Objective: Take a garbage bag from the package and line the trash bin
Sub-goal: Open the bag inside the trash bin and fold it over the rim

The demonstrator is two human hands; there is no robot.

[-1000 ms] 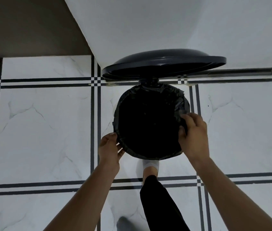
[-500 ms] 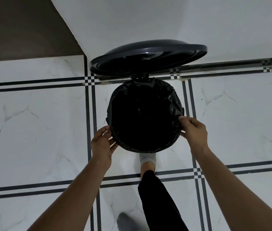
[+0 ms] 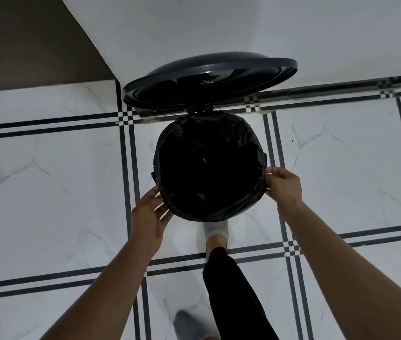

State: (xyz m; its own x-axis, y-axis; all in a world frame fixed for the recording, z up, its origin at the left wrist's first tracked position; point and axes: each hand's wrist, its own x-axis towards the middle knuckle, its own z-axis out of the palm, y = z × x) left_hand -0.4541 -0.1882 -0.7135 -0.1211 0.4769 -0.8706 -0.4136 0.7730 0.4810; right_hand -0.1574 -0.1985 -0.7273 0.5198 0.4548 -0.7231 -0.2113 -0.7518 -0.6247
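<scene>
The bag (image 3: 209, 212) rim lies between both hands: right hand (image 3: 284, 186) pinches it, left hand (image 3: 149, 217) fingers apart, touching it.

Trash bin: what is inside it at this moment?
A black garbage bag lines the trash bin, folded over its rim. The interior is too dark to show the bottom or any contents.

1. This looks like a room in a home, probably a kitchen or bathroom corner; which of the two cannot be told.
2. The glossy white marble-look tiled floor (image 3: 47, 182) has dark double-line borders with small checkered crossings.
3. A round black plastic pedal bin (image 3: 210, 168) with its domed lid (image 3: 209, 79) raised stands against a plain white wall (image 3: 243, 25).
4. A socked foot (image 3: 216, 233) stands at the bin's base, with no shoe on it.
</scene>
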